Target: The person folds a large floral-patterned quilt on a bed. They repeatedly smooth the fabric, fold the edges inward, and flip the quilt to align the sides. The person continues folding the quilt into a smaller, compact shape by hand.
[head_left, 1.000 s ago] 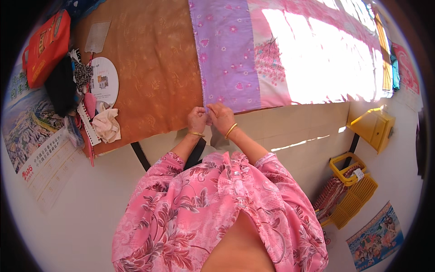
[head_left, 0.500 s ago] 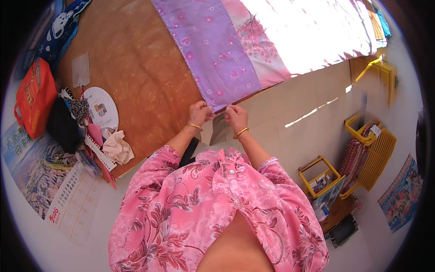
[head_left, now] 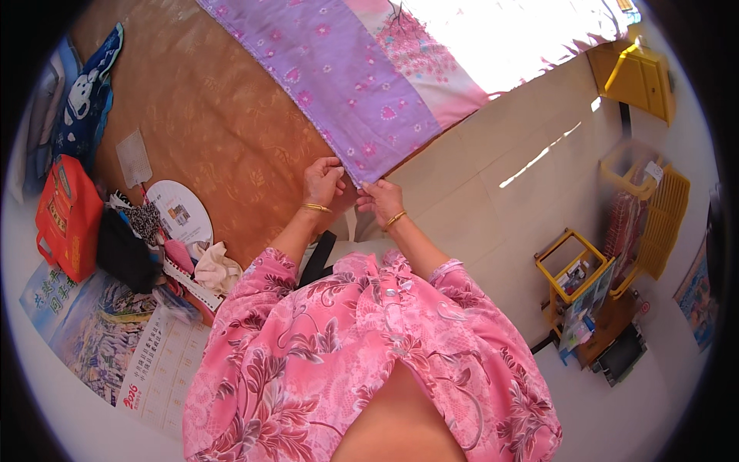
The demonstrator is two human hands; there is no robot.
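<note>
A bedspread [head_left: 362, 100] lies over the brown bed cover [head_left: 231, 138], purple with pink hearts and small flowers, then a pink and white band. Its near corner points toward me, between my two hands. My right hand [head_left: 380, 202] pinches this corner with thumb and fingertips. Just left of it, my left hand [head_left: 323, 183] is curled at the bedspread's side edge, fingertips drawn together there; what is between them is hard to make out. Each wrist wears a gold bangle. Strong sunlight bleaches the bedspread's far right part.
A round white fan [head_left: 181, 212], a fly swatter [head_left: 134, 158], a red bag [head_left: 68, 219] and crumpled cloths [head_left: 217, 269] crowd the bed's left side. A calendar [head_left: 158, 358] hangs there. Right stand yellow racks [head_left: 570, 266] and a yellow cabinet [head_left: 635, 81] beside the tiled floor [head_left: 493, 165].
My view has shifted, so the bed's left items appear lower. The left hand has moved a little leftward from the corner, along the side edge; the right hand stays at the corner.
</note>
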